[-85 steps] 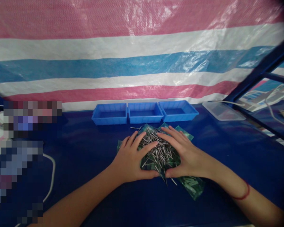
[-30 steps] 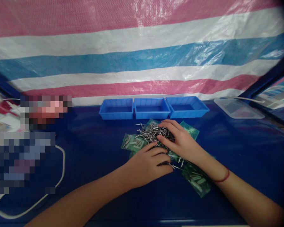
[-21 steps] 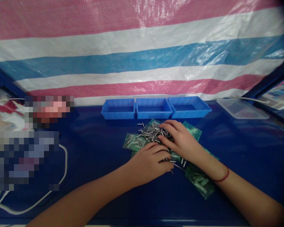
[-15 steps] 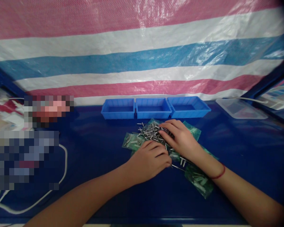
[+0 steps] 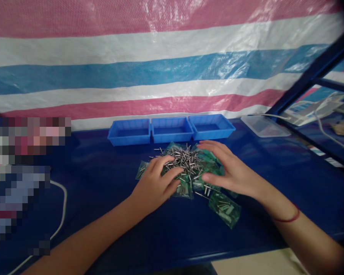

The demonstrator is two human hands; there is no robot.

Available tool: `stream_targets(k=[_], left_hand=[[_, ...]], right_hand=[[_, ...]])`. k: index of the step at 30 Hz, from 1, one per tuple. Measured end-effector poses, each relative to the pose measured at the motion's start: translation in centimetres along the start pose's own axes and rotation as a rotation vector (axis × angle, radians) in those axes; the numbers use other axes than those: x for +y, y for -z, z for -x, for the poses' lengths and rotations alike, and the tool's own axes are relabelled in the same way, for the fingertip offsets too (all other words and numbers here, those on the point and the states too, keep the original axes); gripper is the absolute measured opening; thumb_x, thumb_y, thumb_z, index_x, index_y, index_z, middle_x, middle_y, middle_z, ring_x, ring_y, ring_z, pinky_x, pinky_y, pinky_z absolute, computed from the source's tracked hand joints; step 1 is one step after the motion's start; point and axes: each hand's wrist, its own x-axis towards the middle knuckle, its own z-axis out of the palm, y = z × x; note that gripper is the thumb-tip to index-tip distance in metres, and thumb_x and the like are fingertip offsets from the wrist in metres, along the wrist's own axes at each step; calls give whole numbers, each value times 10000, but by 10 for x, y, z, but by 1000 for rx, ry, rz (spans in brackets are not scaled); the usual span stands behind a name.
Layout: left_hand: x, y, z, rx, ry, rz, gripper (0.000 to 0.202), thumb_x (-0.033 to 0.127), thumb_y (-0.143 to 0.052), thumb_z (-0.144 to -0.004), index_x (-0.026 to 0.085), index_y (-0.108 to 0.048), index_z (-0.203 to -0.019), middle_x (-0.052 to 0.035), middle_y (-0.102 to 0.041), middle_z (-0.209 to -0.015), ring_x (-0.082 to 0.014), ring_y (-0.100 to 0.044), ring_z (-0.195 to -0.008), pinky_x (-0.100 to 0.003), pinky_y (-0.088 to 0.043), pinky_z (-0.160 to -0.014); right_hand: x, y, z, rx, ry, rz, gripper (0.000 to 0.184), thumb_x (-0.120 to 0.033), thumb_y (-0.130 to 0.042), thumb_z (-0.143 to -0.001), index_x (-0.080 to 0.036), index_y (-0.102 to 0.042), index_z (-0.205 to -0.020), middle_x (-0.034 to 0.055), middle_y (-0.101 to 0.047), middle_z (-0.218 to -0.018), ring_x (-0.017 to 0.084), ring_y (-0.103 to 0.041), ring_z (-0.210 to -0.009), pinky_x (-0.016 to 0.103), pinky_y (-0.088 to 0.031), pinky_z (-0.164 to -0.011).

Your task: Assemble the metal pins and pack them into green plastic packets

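Observation:
A heap of silver pop rivets (image 5: 186, 158) lies on and among small green plastic bags (image 5: 225, 210) on the blue table. At the heap's left and near side, my left hand (image 5: 157, 179) is open, fingers apart, over the rivets and a bag. My right hand (image 5: 229, 166) is open too, thumb and fingers spread, at the heap's right edge over green bags. Neither hand shows anything held. Some bags have rivets inside, and a few loose rivets (image 5: 202, 195) lie at the near side. Parts of the heap are hidden behind my left fingers.
Three blue bins (image 5: 172, 130) stand in a row behind the heap. A clear plastic lid or tray (image 5: 265, 126) lies to their right. At left, a white cable (image 5: 64, 206) curves across the table (image 5: 103, 236) beside pixelated areas. A striped plastic sheet (image 5: 160, 76) hangs behind.
My hands have spread apart, the left moving left and the right moving right, uncovering more of the rivet heap. The view has shifted slightly to the right.

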Motion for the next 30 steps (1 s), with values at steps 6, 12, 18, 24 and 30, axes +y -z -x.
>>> stream_targets(k=[6, 12, 18, 24, 30], left_hand=[[-21, 12, 11, -193, 68, -93, 783, 708, -599, -698, 309, -464, -1358, -158, -242, -1503, -470, -188, -1375, -749, -153, -1020], [-23, 2, 12, -293, 113, -26, 883, 745, -558, -700, 316, -336, -1439, -150, -190, -1540, -446, -173, -1399, -702, -193, -1053], [-19, -1, 9, -269, 87, 17, 909, 734, -562, -706, 230, -359, -1435, -170, -242, -1514, -410, -162, -1413, -606, -208, -1116], [-4, -5, 10, -252, 132, 7, 972, 782, -591, -624, 251, -391, -1413, -167, -269, -1505, -430, -193, -1395, -648, -223, -1082], [12, -14, 2, -163, 203, -51, 943, 760, -595, -646, 249, -377, -1408, -163, -312, -1495, -409, -232, -1384, -685, -214, -1055]], right_hand=[[12, -7, 59, -210, -78, 245, 1036, -666, -648, -672, -286, -146, -1494, 118, -224, -1552, 398, -134, -1427, 681, -134, -1097], [2, -27, 48, -89, -60, 210, 844, -577, -581, -789, -203, -243, -1466, 148, -264, -1521, 342, -141, -1437, 550, -259, -1125], [-18, -49, 26, 121, -111, 158, 685, -516, -566, -829, -167, -361, -1381, 168, -403, -1408, 318, -344, -1331, 505, -362, -1069], [-35, -61, 8, 209, -173, 277, 534, -502, -524, -860, -162, -497, -1270, 155, -541, -1247, 336, -452, -1158, 542, -400, -962], [-45, -68, -12, 315, -162, 297, 369, -336, -420, -929, -140, -534, -1221, 153, -502, -1301, 333, -374, -1248, 528, -344, -1019]])
